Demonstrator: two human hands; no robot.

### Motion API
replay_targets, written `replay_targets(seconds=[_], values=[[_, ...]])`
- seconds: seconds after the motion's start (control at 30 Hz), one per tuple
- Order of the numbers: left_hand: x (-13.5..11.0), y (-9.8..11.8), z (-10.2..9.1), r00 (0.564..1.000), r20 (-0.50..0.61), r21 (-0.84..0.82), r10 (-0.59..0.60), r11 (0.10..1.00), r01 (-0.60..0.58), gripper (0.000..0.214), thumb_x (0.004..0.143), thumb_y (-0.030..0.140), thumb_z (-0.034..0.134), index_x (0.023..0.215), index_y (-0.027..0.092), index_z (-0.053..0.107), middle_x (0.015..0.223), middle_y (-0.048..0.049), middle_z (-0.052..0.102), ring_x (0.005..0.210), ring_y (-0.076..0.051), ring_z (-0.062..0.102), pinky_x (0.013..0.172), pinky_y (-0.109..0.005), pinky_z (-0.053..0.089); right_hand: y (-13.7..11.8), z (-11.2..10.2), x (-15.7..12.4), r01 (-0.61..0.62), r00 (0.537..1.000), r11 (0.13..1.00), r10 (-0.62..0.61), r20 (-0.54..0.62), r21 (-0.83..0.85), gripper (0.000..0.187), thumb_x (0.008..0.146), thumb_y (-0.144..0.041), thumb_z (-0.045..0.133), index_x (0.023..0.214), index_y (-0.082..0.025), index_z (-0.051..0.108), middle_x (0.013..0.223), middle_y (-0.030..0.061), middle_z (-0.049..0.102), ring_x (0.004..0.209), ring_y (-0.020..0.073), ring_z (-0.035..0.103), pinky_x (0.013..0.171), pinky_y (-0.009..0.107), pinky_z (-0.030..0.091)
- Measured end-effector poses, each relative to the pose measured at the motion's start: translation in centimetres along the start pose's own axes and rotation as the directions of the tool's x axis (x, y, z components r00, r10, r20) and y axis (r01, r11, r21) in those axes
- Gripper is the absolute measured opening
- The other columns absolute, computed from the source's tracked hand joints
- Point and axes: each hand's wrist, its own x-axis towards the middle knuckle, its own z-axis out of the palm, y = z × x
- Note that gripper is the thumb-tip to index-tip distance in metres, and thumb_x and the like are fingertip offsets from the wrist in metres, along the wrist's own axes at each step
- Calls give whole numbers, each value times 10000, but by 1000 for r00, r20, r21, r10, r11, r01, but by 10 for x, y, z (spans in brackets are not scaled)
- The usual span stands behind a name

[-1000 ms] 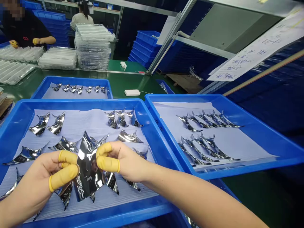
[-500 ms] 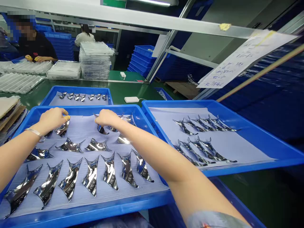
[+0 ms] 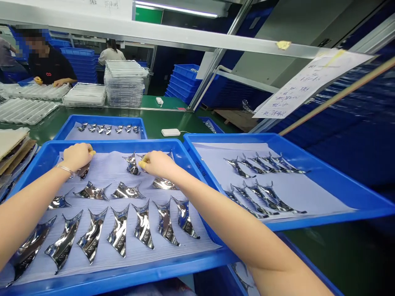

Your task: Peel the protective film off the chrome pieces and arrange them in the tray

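A blue plastic tray (image 3: 123, 143) lined with lilac paper (image 3: 194, 242) holds several curved, mirror-chrome pointed pieces. My left hand (image 3: 77, 157), with a yellow finger cot showing, rests at the tray's far left, above a chrome piece (image 3: 84, 170). My right hand (image 3: 157, 164) is at the far middle, its yellow fingertip beside a chrome piece (image 3: 132, 164) and just behind another (image 3: 163, 184). My fingers are mostly hidden behind the hands, so any grip is unclear. Two long rows of chrome pieces lie nearer me.
To the right, a second blue tray (image 3: 277, 142) holds two rows of chrome pieces. A smaller blue tray (image 3: 98, 119) sits beyond. Farther back are stacked clear trays (image 3: 125, 84), a co-worker (image 3: 51, 68) handling trays, blue crates (image 3: 182, 80), and a hanging paper sheet (image 3: 308, 84).
The large chrome piece held up between my hands has left them. Both hands have moved out to the tray's far side, and my right hand has shifted slightly right.
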Motion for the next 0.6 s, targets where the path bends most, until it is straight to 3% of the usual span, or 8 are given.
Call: replay_targets(seconds=[0.1,0.2,0.3,0.4,0.47,0.5,0.6], values=[[-22,5,-20,998,-44,-234,52,970,-61,198,892,339,667,957,157,715,890,-67,725,871,-247,667,841,-446,526,9,-2,-21,64,998,995,-64,-7,72,223,936,-273,564,921,-147,748,855,95,757,823,229,696,693,297,483],[-61,12,-31,984,-75,-534,160,827,-175,281,800,439,689,911,191,759,748,-53,726,717,-222,632,712,-364,521,4,5,-38,166,985,953,-171,-3,253,218,936,-248,586,1074,-147,723,971,70,761,862,173,684,768,272,508],[-105,19,-29,966,-79,-742,245,632,-221,461,703,606,712,904,198,794,728,-59,741,668,-203,629,644,-331,531,-9,17,-56,305,936,778,-353,-19,549,236,912,-230,625,1112,-139,711,1017,76,745,885,162,661,825,306,524],[-140,25,-23,957,-7,-912,289,392,-125,426,658,594,819,833,205,826,686,-49,750,617,-170,636,598,-282,534,-20,25,-77,396,843,545,-535,-57,739,143,892,-198,627,970,-153,738,889,33,725,802,144,633,788,299,530],[-154,27,-19,951,50,-974,306,227,-21,341,628,523,888,787,226,838,673,-30,757,616,-137,630,597,-226,528,-23,28,-89,403,796,436,-600,-74,805,110,881,-188,628,889,-152,732,806,10,704,750,129,617,757,271,528],[-159,28,-17,948,71,-984,311,176,16,313,620,496,904,777,233,841,675,-24,761,622,-125,626,603,-204,527,-24,29,-94,395,784,407,-616,-72,823,104,877,-191,632,856,-151,725,782,5,697,733,126,614,746,261,527],[-166,28,-12,939,115,-988,324,134,75,286,646,479,897,789,237,846,701,-24,770,628,-113,626,607,-177,531,-23,35,-103,391,788,387,-610,-86,835,122,867,-219,648,775,-158,698,727,-1,687,680,116,604,701,233,522]])
